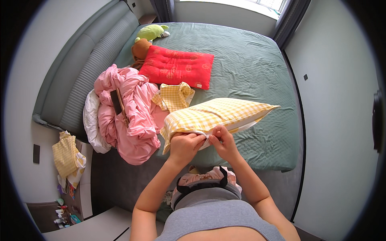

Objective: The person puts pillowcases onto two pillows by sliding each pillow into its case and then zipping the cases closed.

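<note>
A stuffed pillow in a yellow-and-white gingham pillowcase (208, 114) is held up at the near edge of the bed, its open-looking seam side towards me. My left hand (186, 147) grips the seam edge left of its middle, with some fingertips hidden in the fabric. My right hand (222, 142) pinches the same edge just to the right, thumb against the fingers; a small pale piece, perhaps a zipper, lies between the two hands. Behind the pillow, a crumpled yellow gingham cloth (175, 95) lies on the green fitted sheet (247, 72).
A red cushion (181, 66), a brown plush toy (140, 49) and a green plush toy (150, 32) lie near the grey headboard (90, 57). Left is a bunched pink quilt (135, 108) with a dark tablet-like object (115, 102). Folded yellow cloth (65, 156) rests on a bedside cabinet.
</note>
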Available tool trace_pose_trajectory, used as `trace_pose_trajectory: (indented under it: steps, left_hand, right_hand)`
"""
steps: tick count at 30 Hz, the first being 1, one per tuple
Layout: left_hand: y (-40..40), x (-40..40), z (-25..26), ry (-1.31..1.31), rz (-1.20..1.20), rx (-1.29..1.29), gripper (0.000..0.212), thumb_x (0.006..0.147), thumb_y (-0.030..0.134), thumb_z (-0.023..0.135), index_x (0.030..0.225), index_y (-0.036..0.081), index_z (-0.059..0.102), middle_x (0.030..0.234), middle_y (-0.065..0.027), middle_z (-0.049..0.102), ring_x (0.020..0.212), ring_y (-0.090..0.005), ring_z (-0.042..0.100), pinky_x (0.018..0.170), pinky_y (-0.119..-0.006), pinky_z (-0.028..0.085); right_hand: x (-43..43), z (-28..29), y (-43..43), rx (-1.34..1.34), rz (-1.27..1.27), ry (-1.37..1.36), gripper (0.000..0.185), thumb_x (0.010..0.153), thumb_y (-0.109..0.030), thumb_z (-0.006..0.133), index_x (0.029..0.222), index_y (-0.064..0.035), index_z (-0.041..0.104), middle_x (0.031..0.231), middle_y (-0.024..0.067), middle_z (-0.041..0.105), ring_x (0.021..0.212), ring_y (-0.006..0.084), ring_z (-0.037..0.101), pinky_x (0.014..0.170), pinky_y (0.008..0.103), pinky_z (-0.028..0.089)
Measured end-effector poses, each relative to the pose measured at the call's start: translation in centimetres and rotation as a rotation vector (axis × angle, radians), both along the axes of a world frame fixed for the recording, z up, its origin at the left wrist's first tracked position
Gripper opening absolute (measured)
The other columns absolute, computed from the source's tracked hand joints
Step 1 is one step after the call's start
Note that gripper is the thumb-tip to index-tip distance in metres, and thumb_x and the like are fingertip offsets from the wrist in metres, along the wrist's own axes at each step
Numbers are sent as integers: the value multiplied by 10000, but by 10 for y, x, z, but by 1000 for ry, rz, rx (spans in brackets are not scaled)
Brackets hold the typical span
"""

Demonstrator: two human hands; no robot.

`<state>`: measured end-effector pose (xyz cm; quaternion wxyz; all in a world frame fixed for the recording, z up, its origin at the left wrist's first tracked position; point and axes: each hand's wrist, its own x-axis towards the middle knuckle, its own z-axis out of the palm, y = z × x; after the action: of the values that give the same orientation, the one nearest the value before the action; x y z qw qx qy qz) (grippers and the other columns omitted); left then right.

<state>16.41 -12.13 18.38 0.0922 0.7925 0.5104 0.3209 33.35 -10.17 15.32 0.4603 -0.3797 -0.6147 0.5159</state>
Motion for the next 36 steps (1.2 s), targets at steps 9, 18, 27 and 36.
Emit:
trace_pose_trajectory:
  steps: [9, 18, 27, 36]
  left_hand:
    - [2, 2, 4, -159, 31, -234, 123, 715, 213, 647, 768, 103, 661, 628, -73, 614, 573, -248, 604, 535, -338, 465]
    - [-3, -2, -10, 2, 307, -37, 41, 712, 101, 626, 718, 82, 591, 578, -84, 593, 529, -274, 587, 494, -369, 442]
    - [-19, 25, -1, -102, 281, 252, 202, 666, 37, 634, 867, 54, 637, 761, -72, 622, 668, -241, 587, 611, -357, 452]
    - [-21, -2, 8, -17, 462, 400, 53, 723, 135, 639, 751, 97, 662, 706, 15, 616, 695, -170, 540, 756, -344, 378]
  right_hand:
    - [1, -13, -3, -99, 45, 132, 111, 847, -1, 526, 871, -29, 422, 661, 9, 487, 602, 60, 454, 536, 204, 383]
    - [-7, -10, -1, -75, 47, 261, 98, 858, 3, 511, 880, -33, 423, 671, 8, 490, 610, 69, 481, 540, 206, 393]
    - [-14, 25, -3, 458, -22, -338, 182, 747, -70, 618, 863, -28, 485, 699, 97, 578, 606, 255, 567, 545, 336, 445]
    - [-3, 41, 26, 896, -31, -652, 270, 632, -136, 691, 877, -123, 578, 823, 2, 594, 788, 197, 575, 719, 344, 436]
